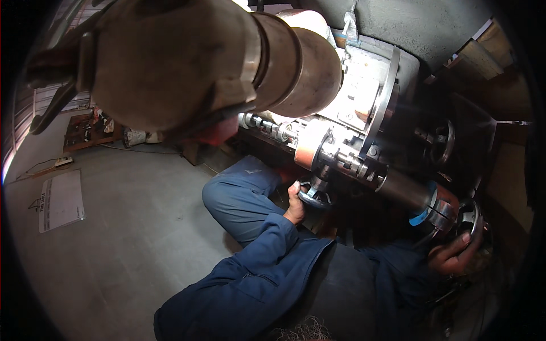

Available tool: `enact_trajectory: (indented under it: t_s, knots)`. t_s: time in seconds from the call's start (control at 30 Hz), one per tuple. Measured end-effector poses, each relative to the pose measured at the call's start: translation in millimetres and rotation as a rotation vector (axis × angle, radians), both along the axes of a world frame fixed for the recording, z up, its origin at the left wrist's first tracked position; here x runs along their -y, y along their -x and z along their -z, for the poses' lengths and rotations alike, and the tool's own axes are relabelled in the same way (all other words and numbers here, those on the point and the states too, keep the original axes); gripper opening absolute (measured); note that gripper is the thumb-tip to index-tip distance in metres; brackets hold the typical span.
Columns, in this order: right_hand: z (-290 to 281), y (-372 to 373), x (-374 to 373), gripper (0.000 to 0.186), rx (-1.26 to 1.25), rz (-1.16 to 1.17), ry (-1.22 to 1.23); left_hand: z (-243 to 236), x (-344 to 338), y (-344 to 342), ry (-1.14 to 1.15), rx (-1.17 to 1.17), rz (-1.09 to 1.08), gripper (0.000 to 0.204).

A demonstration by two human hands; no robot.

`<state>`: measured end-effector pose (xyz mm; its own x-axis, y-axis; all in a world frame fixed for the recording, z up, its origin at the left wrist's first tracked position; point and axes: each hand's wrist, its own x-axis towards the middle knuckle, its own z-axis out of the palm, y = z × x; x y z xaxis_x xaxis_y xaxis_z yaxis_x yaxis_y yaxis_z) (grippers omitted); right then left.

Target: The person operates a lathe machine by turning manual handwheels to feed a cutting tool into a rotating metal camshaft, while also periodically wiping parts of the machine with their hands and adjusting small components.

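Observation:
My left hand [294, 204] is closed on the rim of a metal handwheel [315, 197] below an orange collar [307, 148] on the machine. My right hand [453, 254] grips another handwheel [471, 219] at the machine's right end, beside a blue-and-orange clamp ring [442, 207] around a dark cylinder [405, 187]. A shaft with cams [267, 125] runs along the machine toward these wheels, under a brightly lit metal slide plate [357, 85].
A large round metal head [176, 62] overhangs the upper left. A third handwheel [443, 148] sits at right. Behind stands a dark machine body [421, 23]. A wooden table [77, 133] holds small items; a white printed board [62, 202] and a cable [148, 149] are on the left.

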<state>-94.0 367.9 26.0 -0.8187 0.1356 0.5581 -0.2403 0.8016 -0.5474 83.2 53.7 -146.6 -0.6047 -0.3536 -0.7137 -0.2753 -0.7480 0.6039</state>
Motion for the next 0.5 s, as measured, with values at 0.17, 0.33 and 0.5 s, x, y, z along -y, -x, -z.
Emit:
enact_trajectory:
  t_s: [0.17,0.33,0.5]
  knots:
    - [-7.6,0.8,-6.7,0.037,0.177,-0.013,-0.102,-8.8,0.6,2.5,-0.014,0.002,0.063,0.077]
    - [2.1,-0.3,-8.8,0.04,-0.007,-0.013,-0.207,-12.8,-2.9,7.6,-0.042,0.003,0.053,0.078]
    - [25.4,-10.2,-20.5,0.043,-0.053,0.02,-0.196,-14.4,-5.8,8.9,0.015,0.031,0.009,0.076]
